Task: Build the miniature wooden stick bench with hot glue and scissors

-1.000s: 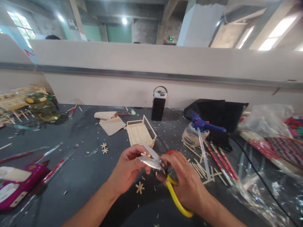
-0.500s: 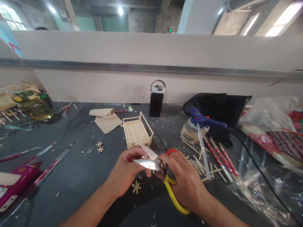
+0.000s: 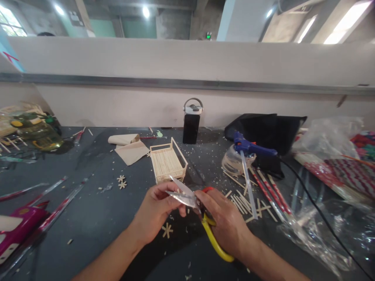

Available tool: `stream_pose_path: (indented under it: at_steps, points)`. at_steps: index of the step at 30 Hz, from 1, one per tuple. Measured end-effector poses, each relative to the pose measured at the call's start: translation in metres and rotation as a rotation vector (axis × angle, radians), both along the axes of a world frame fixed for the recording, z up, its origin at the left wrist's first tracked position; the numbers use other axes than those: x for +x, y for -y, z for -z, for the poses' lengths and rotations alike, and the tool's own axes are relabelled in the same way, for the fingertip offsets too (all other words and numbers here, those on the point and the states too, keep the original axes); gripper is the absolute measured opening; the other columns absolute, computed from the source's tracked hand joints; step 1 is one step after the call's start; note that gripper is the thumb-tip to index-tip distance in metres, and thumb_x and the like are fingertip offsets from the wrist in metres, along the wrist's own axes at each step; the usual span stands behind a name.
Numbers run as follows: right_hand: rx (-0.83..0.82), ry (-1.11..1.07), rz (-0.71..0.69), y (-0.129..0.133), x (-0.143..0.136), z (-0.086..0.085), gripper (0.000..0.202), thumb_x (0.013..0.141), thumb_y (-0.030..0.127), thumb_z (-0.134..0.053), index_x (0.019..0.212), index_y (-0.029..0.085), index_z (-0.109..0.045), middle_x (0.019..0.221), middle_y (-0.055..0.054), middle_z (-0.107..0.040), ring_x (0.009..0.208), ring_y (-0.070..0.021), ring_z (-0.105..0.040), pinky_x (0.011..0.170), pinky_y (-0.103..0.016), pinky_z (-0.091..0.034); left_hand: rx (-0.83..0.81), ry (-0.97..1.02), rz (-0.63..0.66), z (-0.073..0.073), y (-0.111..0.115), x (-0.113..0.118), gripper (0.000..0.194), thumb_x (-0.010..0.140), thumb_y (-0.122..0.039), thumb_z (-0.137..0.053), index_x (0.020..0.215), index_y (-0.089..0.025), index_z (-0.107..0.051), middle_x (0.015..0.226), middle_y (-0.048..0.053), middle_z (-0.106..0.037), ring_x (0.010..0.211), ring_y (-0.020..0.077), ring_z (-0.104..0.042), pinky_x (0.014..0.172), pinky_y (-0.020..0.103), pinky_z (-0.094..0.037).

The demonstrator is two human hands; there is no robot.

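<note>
My right hand (image 3: 225,218) grips the scissors (image 3: 187,200), which have a yellow and a red handle. Their blades are parted and point left, across the fingertips of my left hand (image 3: 156,210). Those fingers are pinched on a small pale wooden piece (image 3: 179,191), mostly hidden by the fingers and blades. Just beyond the hands stands a miniature bed-like frame of thin wooden sticks (image 3: 167,158). Below my left fingers lies a star-shaped stick piece (image 3: 167,230), and several smaller star pieces (image 3: 122,182) lie farther left.
A blue glue gun (image 3: 253,147) rests on a clear roll at the right, near cut sticks (image 3: 240,203) and its black cable. A phone (image 3: 191,128) leans against a bottle at the back. Brown paper (image 3: 132,152), a magenta tool (image 3: 22,228) and plastic wrappers lie around.
The scissor blades have tilted, now slanting more up to the left, still parted by my left fingertips. The whole view has shifted slightly; the objects on the table stay put.
</note>
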State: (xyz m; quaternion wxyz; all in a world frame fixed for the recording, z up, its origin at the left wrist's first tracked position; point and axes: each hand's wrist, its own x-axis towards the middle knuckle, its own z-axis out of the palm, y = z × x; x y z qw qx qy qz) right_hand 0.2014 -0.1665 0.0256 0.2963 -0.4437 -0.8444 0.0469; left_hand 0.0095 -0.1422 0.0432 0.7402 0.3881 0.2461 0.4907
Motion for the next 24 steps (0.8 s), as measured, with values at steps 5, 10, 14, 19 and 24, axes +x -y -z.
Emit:
stream_pose_path:
  at_steps: [5, 10, 14, 19, 24]
  points:
    - [-0.03, 0.026, 0.003, -0.001, 0.0037, -0.0004, 0.047, 0.071, 0.001, -0.052, 0.115, 0.017, -0.052, 0.084, -0.007, -0.06, 0.072, -0.0214, -0.059, 0.064, -0.033, -0.05, -0.034, 0.0, -0.001, -0.0015, 0.0, -0.002, 0.013, 0.071, -0.022, -0.079, 0.076, -0.014, -0.071, 0.065, 0.001, -0.067, 0.055, 0.0102, -0.061, 0.057, 0.021, -0.05]
    - [-0.092, 0.047, -0.015, -0.0007, 0.0053, -0.0025, 0.048, 0.069, 0.0, -0.051, 0.115, 0.016, -0.054, 0.083, -0.006, -0.062, 0.069, -0.0204, -0.061, 0.061, -0.031, -0.05, -0.066, 0.006, 0.039, -0.0011, -0.0001, -0.003, 0.007, 0.073, -0.017, -0.076, 0.074, -0.014, -0.069, 0.065, 0.001, -0.066, 0.055, 0.0102, -0.061, 0.056, 0.021, -0.051]
    - [-0.082, 0.031, -0.011, 0.0002, 0.0049, -0.0021, 0.044, 0.069, 0.001, -0.05, 0.111, 0.016, -0.055, 0.081, -0.006, -0.063, 0.067, -0.0195, -0.061, 0.059, -0.029, -0.049, -0.079, 0.016, 0.043, -0.0011, -0.0004, -0.0022, 0.007, 0.073, -0.016, -0.075, 0.074, -0.015, -0.069, 0.064, 0.0, -0.065, 0.055, 0.0103, -0.06, 0.055, 0.021, -0.051]
    - [-0.081, 0.081, 0.02, -0.0015, 0.0048, -0.0024, 0.042, 0.069, 0.001, -0.051, 0.108, 0.016, -0.057, 0.08, -0.006, -0.062, 0.065, -0.0199, -0.061, 0.057, -0.029, -0.048, -0.068, -0.014, 0.03, -0.0025, -0.0006, -0.0045, 0.006, 0.074, -0.016, -0.074, 0.073, -0.014, -0.069, 0.06, 0.0, -0.064, 0.053, 0.0107, -0.06, 0.055, 0.022, -0.052]
    - [-0.112, 0.055, -0.011, -0.0031, 0.0054, -0.0036, 0.042, 0.076, 0.004, -0.052, 0.115, 0.018, -0.056, 0.086, -0.007, -0.061, 0.073, -0.0202, -0.061, 0.064, -0.031, -0.051, -0.02, -0.054, 0.048, -0.0039, -0.0008, -0.0071, 0.008, 0.07, -0.015, -0.076, 0.074, -0.012, -0.069, 0.062, 0.002, -0.066, 0.052, 0.0118, -0.061, 0.055, 0.023, -0.052]
